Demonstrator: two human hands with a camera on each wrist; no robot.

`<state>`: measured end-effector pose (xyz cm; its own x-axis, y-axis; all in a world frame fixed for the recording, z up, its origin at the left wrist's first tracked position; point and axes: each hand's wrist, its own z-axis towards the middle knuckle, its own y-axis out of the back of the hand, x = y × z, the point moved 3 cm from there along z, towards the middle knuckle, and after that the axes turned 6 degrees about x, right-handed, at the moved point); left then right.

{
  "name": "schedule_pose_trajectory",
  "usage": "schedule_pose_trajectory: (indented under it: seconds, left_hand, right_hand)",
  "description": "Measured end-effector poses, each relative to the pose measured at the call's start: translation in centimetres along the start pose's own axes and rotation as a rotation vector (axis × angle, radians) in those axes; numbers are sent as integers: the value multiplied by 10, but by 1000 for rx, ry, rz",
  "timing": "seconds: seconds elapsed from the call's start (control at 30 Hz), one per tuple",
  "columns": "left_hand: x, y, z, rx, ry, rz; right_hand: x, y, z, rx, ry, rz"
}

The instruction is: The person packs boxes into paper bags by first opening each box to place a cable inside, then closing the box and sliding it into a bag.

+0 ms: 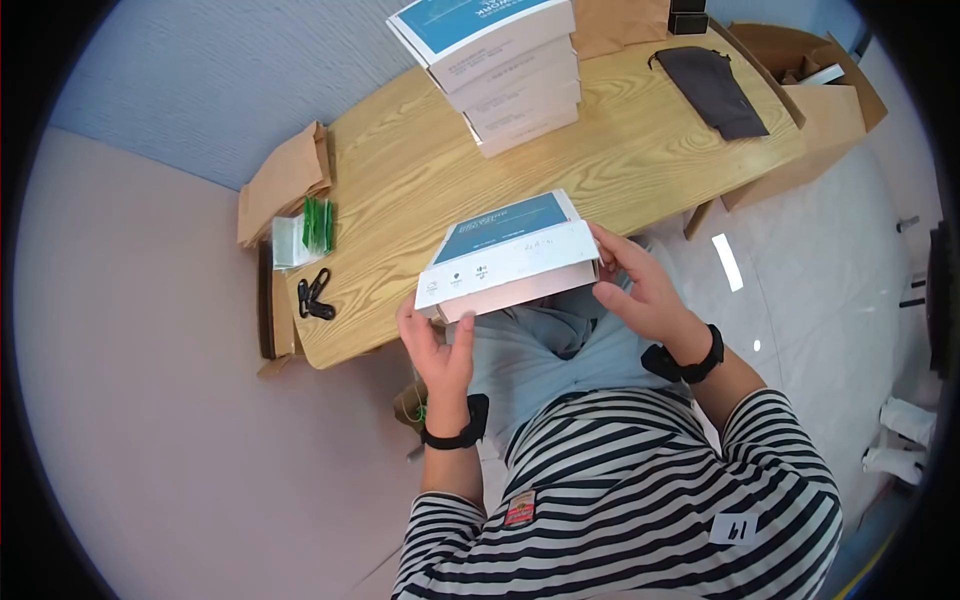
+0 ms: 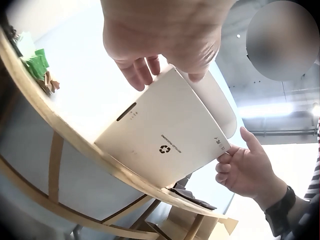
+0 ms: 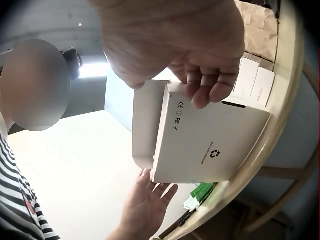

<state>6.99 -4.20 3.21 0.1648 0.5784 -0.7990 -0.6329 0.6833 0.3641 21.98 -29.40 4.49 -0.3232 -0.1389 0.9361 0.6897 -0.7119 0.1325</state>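
Note:
A white box with a blue top panel (image 1: pixel 505 235) is tilted above the table's near edge, its front flap lifted. The left hand (image 1: pixel 437 352) grips its left front corner, thumb at the front. At the right corner the right hand (image 1: pixel 645 300) holds the box, fingers around its side. A recycling mark and a dark slot show on the box's underside (image 2: pixel 165 135) in the left wrist view, with the left hand (image 2: pixel 165 37) at one corner. The right wrist view has the right hand's (image 3: pixel 175 47) curled fingertips against the underside (image 3: pixel 200 140).
Several similar boxes stand stacked (image 1: pixel 520 90) on the wooden table (image 1: pixel 390 180). A dark pouch (image 1: pixel 712 92) lies at the right. Green packets (image 1: pixel 318 225), black cable-like items (image 1: pixel 316 295) and a paper bag (image 1: pixel 290 185) are at the left. An opened carton (image 1: pixel 820 125) stands beyond the right edge.

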Motion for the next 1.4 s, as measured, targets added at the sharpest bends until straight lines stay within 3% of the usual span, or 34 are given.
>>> schedule_pose_trajectory:
  seconds: [0.1, 0.23, 0.3, 0.37, 0.43, 0.5, 0.73, 0.8, 0.93, 1.03, 1.1, 1.2, 1.3, 1.4]
  left_hand:
    - [5, 6, 14, 25, -64, 164]
    - [0, -2, 41, 23, -79, -65]
    - [0, -6, 54, 11, -120, -162]
    - [10, -9, 62, -36, -43, -259]
    - [21, -7, 71, -5, -68, -201]
    - [21, -2, 80, 45, -102, -86]
    - [26, -4, 97, 2, -109, -48]
    - [33, -7, 100, -11, -104, -105]
    - [37, -10, 101, -16, -72, -195]
    - [40, -11, 102, -13, -62, -243]
    - [40, -12, 104, -16, -66, -268]
    - [37, -14, 104, -22, -67, -291]
    - [38, -15, 104, -21, -55, -277]
    - [33, -17, 108, -22, -76, -145]
  right_hand:
    - [4, 1, 11, -58, -7, -49]
    - [-1, 4, 27, -107, 8, -118]
    - [-10, 5, 36, -161, -75, -15]
    - [-13, 4, 44, -184, -109, 86]
    - [-21, 1, 55, -186, -134, 200]
    - [-25, 5, 63, -244, -33, -27]
    - [-16, 6, 78, -277, -46, 64]
    - [-23, 9, 82, -245, -213, 73]
    - [-22, 11, 88, -242, -196, 81]
    - [-10, 10, 89, -313, -88, -24]
    - [3, 9, 89, -359, 88, -198]
    - [14, 8, 89, -347, 137, -242]
    - [6, 9, 91, -310, 0, 6]
    - [7, 10, 91, -292, -6, 66]
